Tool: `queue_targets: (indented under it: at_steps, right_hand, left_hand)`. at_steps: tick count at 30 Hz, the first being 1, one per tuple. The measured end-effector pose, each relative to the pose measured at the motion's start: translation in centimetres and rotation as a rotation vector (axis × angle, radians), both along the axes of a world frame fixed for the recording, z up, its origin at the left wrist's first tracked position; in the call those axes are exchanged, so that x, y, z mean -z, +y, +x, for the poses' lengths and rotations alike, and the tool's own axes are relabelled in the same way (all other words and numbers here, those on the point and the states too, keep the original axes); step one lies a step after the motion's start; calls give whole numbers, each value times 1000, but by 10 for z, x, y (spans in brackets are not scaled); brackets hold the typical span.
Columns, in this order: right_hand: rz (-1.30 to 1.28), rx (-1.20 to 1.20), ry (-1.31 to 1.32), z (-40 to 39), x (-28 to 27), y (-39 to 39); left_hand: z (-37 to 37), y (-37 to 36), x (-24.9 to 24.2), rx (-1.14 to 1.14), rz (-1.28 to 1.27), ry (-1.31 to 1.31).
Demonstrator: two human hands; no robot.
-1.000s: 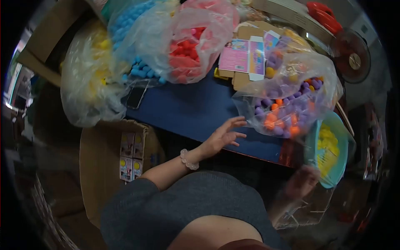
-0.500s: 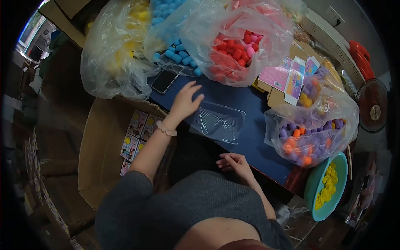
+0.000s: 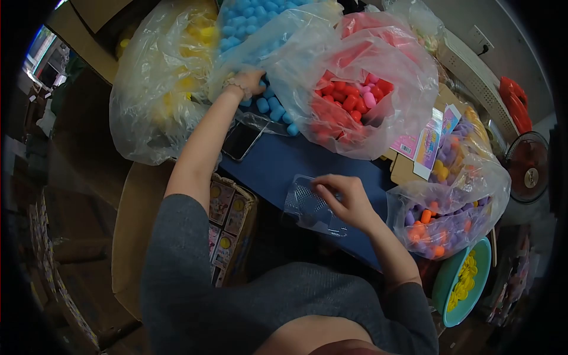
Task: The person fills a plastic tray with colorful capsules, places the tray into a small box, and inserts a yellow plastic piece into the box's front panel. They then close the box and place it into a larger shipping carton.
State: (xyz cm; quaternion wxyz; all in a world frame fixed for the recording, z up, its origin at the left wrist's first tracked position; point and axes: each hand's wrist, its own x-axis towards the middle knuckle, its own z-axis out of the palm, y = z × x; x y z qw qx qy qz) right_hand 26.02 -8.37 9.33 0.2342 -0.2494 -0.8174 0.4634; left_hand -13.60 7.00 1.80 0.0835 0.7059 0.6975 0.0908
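Note:
Beside the open bag of blue capsule-like pieces [image 3: 274, 104], my left hand [image 3: 249, 82] reaches in among them, its fingertips mostly hidden. What those fingers hold, if anything, does not show. Near the table edge lies a clear plastic tray [image 3: 307, 207] with moulded hollows and nothing visible in it. My right hand [image 3: 349, 200] is over the tray's upper right part, thumb and forefinger closed at its rim; the other fingers are partly hidden. A dark phone [image 3: 241, 141] lies on the blue table [image 3: 361, 171], below my left hand.
Bags of yellow [image 3: 177, 77], red and pink [image 3: 355, 97], and purple and orange pieces [image 3: 435, 222] surround the table. Printed cartons [image 3: 429, 142] lie at right. A teal basin [image 3: 484, 272] holds yellow discs. A cardboard box [image 3: 136, 231] with picture packs stands at lower left.
My left hand has moved up from beside the tray to the blue pieces. My right hand has risen from the table edge to the tray. The view has shifted, so the table sits lower.

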Motion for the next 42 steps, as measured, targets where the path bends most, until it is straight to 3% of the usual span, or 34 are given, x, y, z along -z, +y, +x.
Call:
queue_targets:
  at_steps: [4, 7, 9, 14, 16, 18, 19, 21, 22, 24, 25, 27, 28, 30, 31, 33, 35, 37, 38, 40, 42]
  right_hand:
    - [324, -114, 67, -81, 16, 52]
    - [493, -170, 112, -159, 54, 105]
    - [685, -55, 116, -204, 84, 139]
    - [414, 129, -295, -241, 89, 204]
    - [646, 387, -200, -231, 81, 221]
    - [545, 349, -61, -206, 64, 252]
    - [542, 346, -76, -192, 56, 257]
    - [622, 271, 248, -171, 39, 263]
    - [625, 275, 235, -169, 33, 259]
    - [1002, 229, 236, -164, 28, 245]
    - [1011, 236, 220, -160, 32, 241]
    - [752, 204, -155, -149, 43, 238]
    - [759, 217, -166, -137, 35, 228]
    - [453, -72, -397, -108, -5, 193]
    - [449, -49, -412, -90, -23, 183]
    - [-190, -114, -595, -41, -55, 172]
    - [29, 173, -824, -2, -69, 187]
    - [344, 305, -709, 38, -46, 221]
    - [331, 365, -753, 36, -61, 215]
    - [421, 370, -547, 45, -27, 273]
    - [393, 219, -230, 25, -55, 263]
  left_hand:
    - [-3, -29, -2, 38, -75, -39]
    - [-14, -52, -6, 46, 126, -94]
    - [-14, -68, -29, -100, 454, -88]
    - [-20, -82, -64, -166, 465, -310]
    - [-15, -83, -65, -178, 448, -367]
    - [-5, -83, -55, -198, 511, -257]
    - [-4, -80, -46, -201, 504, -271]
    - [-4, -66, -29, -234, 621, -106]
    - [2, -58, -28, -230, 620, -120]
    - [19, -39, -31, -269, 298, 138]
    - [8, -19, -15, -257, 304, 125]
    - [-21, 29, 28, -147, 542, 24]
    - [-13, 32, 16, -133, 549, 12]
    - [5, 32, -21, -155, 266, 301]
    - [9, 38, -18, -131, 271, 288]
    - [-3, 47, -5, -137, 328, 287]
    - [-23, 52, 3, -165, 386, 298]
    - [2, 44, -10, -164, 401, 301]
    - [11, 35, -28, -140, 298, 358]
    - [33, 13, -67, -99, 93, 473]
    - [76, -23, -110, -68, -117, 600]
